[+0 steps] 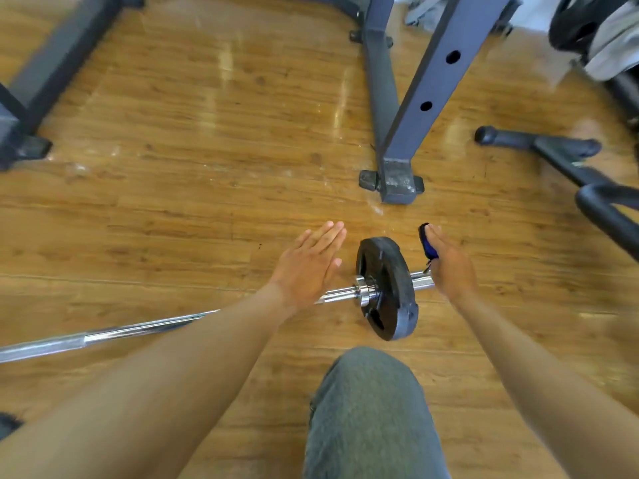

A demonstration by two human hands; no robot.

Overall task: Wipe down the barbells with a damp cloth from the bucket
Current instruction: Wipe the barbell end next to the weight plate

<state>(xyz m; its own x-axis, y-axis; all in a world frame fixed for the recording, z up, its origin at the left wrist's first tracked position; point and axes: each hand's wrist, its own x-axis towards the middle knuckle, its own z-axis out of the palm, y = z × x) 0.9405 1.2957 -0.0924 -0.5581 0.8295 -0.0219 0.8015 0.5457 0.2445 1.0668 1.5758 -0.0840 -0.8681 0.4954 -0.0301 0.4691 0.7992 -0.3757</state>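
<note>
On the wooden floor [173, 188] in front of your knee [370, 409] lies the barbell [145, 326], running from the lower left edge up to the right, with one black plate [385, 288] on its sleeve. That plate stands on edge and props this end of the bar off the boards, which is probably why the sleeve end is easy for you to reach.

Your left hand [309, 267] hovers above the shaft just inside the plate, fingers straight and pressed side by side, holding nothing. It looks placed to steady the bar or the plate; whether it touches the steel, you cannot tell from here.

Your right hand [447, 267] sits at the sleeve's tip, outside the plate, pinching a small blue and black thing [427, 242] between thumb and fingers. It may be a collar clip just off or just going on, or a folded rag; motion blur hides which. Clearing the sleeve would make sense before wiping.

No bucket and no plain cloth show anywhere, so wiping seems not yet begun.

A grey rack leg [415, 108] stands beyond, and black bars [553, 150] lie to the right. No brand, label or writing can be read; any moulded lettering on the plate is too smeared.
</note>
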